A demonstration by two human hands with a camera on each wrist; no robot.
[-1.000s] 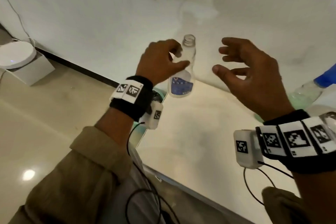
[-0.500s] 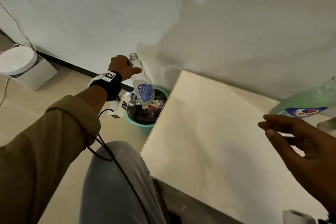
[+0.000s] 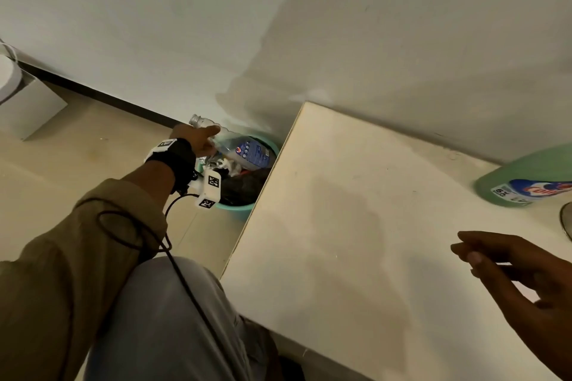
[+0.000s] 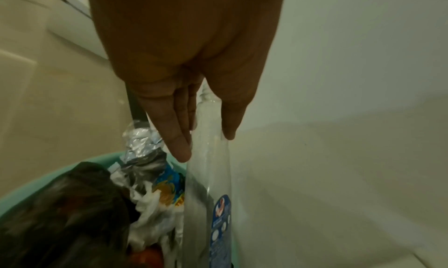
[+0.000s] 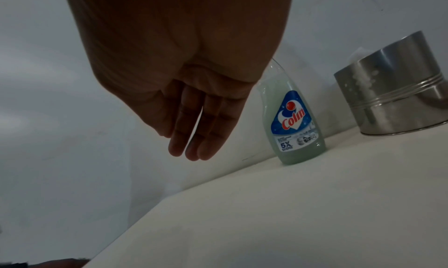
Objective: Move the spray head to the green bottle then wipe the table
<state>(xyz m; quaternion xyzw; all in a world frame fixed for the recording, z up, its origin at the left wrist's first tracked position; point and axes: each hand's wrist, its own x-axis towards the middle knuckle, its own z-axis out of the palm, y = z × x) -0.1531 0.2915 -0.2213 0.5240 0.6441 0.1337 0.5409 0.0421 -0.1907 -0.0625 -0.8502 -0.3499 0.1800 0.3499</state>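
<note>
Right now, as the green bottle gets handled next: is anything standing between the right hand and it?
Nothing visible does. The right hand hovers open over the table, and the green bottle stands upright just beyond its fingers. The steel canister sits off to the bottle's far side, not between them.

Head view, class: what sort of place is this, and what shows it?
Probably a room in a home: a pale table against a plain wall, a teal bin of rubbish beside it, a green bottle of cleaner on it.
</note>
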